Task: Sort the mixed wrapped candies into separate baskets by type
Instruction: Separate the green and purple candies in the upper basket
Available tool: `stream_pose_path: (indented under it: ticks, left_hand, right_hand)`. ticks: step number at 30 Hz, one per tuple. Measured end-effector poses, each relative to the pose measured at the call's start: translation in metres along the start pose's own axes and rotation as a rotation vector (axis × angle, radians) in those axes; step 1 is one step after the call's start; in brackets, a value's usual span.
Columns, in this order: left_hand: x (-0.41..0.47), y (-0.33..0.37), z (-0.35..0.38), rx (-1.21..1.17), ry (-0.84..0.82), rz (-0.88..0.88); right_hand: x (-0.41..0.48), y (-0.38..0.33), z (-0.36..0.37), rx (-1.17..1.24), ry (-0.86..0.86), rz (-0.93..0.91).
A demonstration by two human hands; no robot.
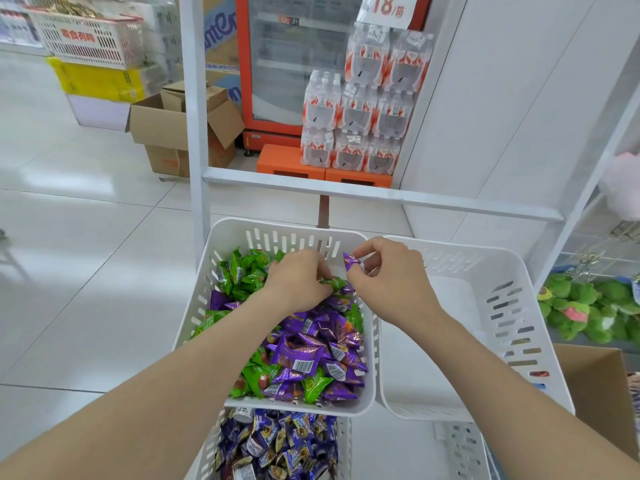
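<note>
Two hands work over the mixed basket (221,233): the left hand (298,278) has its fingers (322,273) curled on a green candy (334,282) atop the heap, and the right hand (391,282) pinches a purple candy (350,260) lifted just above the pile. Step in hand, prob.: picking out by colour. Next move likely calls for carrying the purple one over the rim into the right basket (485,254) w/o dropping it back. Legible: a sign (388,8) reads "18/箱". Wrappers show barcodes, brand too small to read. Red characters on a crate (79,32) are blurred.
</note>
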State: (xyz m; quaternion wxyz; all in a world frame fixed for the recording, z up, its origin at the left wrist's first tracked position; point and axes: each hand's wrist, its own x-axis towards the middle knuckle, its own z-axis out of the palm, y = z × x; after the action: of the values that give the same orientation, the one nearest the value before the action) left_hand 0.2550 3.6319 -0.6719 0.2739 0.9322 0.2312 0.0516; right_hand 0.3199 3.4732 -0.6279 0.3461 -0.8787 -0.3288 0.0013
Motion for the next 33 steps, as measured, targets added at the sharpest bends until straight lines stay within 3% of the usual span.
stream_pose_path:
  ticks: [4,7,9,11,13,18,21,24,29,33]
  left_hand:
    - [-0.003,-0.002,0.0,0.011,-0.004,0.024]
    - [-0.005,-0.004,-0.008,-0.021,0.191,0.055]
    - [-0.007,-0.009,-0.02,0.059,0.394,0.115]
    - [-0.011,-0.018,-0.03,0.203,0.465,0.16]
    - [-0.014,-0.027,-0.035,0.317,0.406,0.175]
    - [-0.016,-0.034,-0.035,0.453,0.367,0.276]
    - [-0.018,-0.041,-0.035,0.448,0.171,0.381]
    - [-0.019,-0.051,-0.031,0.575,0.013,0.385]
    - [-0.02,-0.057,-0.031,0.744,0.068,0.225]
    - [-0.02,-0.051,-0.032,0.671,0.174,0.295]
  right_hand:
    - [0.001,0.001,-0.001,0.002,0.004,-0.019]
    - [0.0,-0.001,-0.007,0.02,-0.004,-0.039]
    - [-0.004,-0.003,-0.012,0.039,-0.118,-0.148]
    - [-0.011,-0.009,-0.012,0.072,-0.306,-0.263]
    - [-0.014,-0.012,-0.008,0.07,-0.385,-0.298]
    - [0.005,-0.007,0.002,-0.131,-0.236,-0.272]
    - [0.018,-0.006,0.014,-0.384,-0.26,-0.333]
    - [0.028,-0.006,0.032,-0.606,-0.392,-0.394]
    - [0.035,-0.008,0.047,-0.782,-0.529,-0.403]
    - [0.042,-0.014,0.051,-0.742,-0.499,-0.338]
